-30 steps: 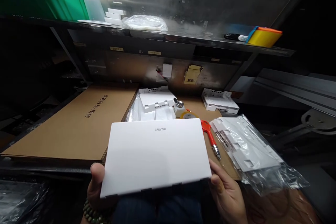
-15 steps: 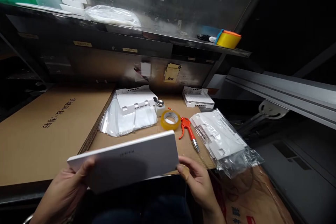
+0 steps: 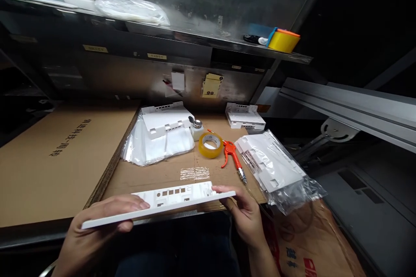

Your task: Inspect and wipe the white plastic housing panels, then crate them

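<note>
A white plastic panel (image 3: 182, 199) is held low over the front edge of the cardboard, seen nearly edge-on, with a row of square holes and a round one showing. Its left end is between the thumb and fingers of my left hand (image 3: 100, 220). My right hand (image 3: 243, 210) grips the right end, fingers on top and thumb side partly hidden. Beyond the panel lie a roll of yellow tape (image 3: 210, 151) and an orange air gun (image 3: 232, 156). A small bottle with a metal top (image 3: 196, 130) stands behind the tape.
White housings sit on clear bags (image 3: 167, 121) at back left, at back right (image 3: 245, 117), and in a plastic bag (image 3: 273, 164) on the right. Stacked cardboard (image 3: 58, 160) is at the left. A metal shelf (image 3: 195, 40) crosses behind; a metal rail (image 3: 351, 106) runs on the right.
The panel has tilted from showing its broad printed face to nearly edge-on, with its holes in view. My left fingers now lie over its top. The view has shifted slightly.
</note>
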Available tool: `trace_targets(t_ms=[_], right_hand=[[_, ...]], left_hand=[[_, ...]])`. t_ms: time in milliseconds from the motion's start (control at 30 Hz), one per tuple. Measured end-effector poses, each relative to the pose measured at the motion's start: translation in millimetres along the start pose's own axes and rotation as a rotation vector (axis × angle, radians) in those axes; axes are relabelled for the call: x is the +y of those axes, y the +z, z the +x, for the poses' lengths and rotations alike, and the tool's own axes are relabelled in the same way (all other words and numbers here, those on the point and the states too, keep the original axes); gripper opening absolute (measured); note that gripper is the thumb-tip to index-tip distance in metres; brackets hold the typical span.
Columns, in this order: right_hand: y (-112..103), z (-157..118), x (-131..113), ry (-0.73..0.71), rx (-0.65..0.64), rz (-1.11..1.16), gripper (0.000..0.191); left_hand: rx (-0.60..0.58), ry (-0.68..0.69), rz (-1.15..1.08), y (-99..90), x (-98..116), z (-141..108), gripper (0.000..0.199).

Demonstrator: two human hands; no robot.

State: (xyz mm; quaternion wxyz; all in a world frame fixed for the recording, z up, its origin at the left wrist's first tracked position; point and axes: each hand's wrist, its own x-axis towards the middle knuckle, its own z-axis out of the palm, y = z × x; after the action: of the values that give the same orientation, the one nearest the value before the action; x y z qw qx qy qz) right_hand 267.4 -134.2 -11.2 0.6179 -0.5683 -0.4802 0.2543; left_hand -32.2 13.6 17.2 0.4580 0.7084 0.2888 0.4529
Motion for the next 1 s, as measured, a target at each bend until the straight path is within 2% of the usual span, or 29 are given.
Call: trace_targets(t_ms=[100,300,367,433,467,533,567,633,700,767,867,1000], right_hand=[[-2,-2,5,0.012,0.001,-0.011,0.021],[-2,0,13,0.011,-0.001,-0.030,0.021],[0,15,13,0.007,-0.060,-0.134,0.025],[1,43,14,0.015,-0.166,-0.295,0.036],[2,62,15,0.025,-0.208,-0.377,0.041],[5,108,20,0.066,-0.231,-0.522,0.043],[8,132,24,0.099,-0.216,-0.601,0.041],[14,176,34,0.180,-0.226,-0.783,0.032],[23,207,46,0.255,-0.300,-0.945,0.025],[30,224,55,0.292,-0.392,-1.061,0.023],[33,227,57,0.275,-0.467,-1.155,0.021],[24,228,40,0.147,-0.418,-1.165,0.026]], left_hand=[[-0.090,0.007,-0.089,6.0,9,1,0.009],[-0.091,-0.117,-0.081,6.5,20,4,0.011],[-0.146,-0.146,-0.011,2.5,21,4,0.016],[-0.158,-0.151,0.052,0.3,21,3,0.020],[-0.111,-0.163,0.067,0.6,22,1,0.020],[0.094,-0.216,0.074,5.0,23,-2,0.018],[0.218,-0.245,0.077,8.7,24,-3,0.019],[0.395,-0.248,0.088,17.9,23,-5,0.017],[0.488,-0.199,0.112,27.1,18,-3,0.015],[0.522,-0.104,0.169,34.2,7,1,0.017],[0.488,0.087,0.276,38.6,-18,11,0.025],[0.232,0.224,0.365,35.1,-51,18,0.041]])
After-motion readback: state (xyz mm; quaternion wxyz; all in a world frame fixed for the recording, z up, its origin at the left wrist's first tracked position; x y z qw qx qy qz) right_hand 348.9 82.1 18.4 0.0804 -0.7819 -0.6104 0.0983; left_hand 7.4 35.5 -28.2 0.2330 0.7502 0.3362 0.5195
